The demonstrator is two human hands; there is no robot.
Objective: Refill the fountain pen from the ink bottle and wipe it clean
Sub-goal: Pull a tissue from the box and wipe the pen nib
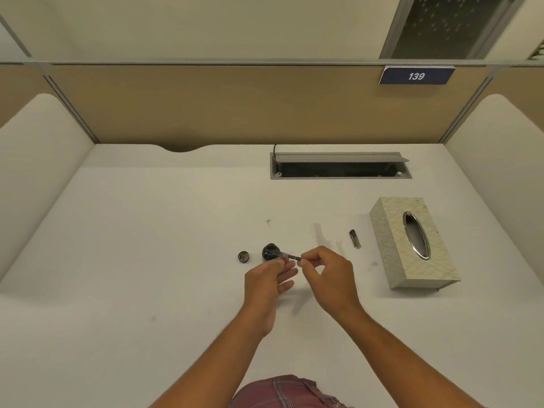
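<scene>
A small dark ink bottle [269, 251] stands uncapped on the white desk, and its round cap [243, 256] lies just to its left. The fountain pen [287, 255] is held nearly level, its front end over the bottle's mouth. My right hand [326, 278] pinches the pen's rear end with thumb and forefinger. My left hand [269, 285] steadies the pen's middle from below with its fingertips, the other fingers spread. A short dark and silver pen part [355, 238] lies on the desk to the right.
A patterned tissue box [412, 245] with an oval metal opening sits at the right. An open cable hatch [340, 166] is set into the desk further back. Partition walls close the desk on three sides. Faint smudges mark the desk surface [147, 231] near the pen part.
</scene>
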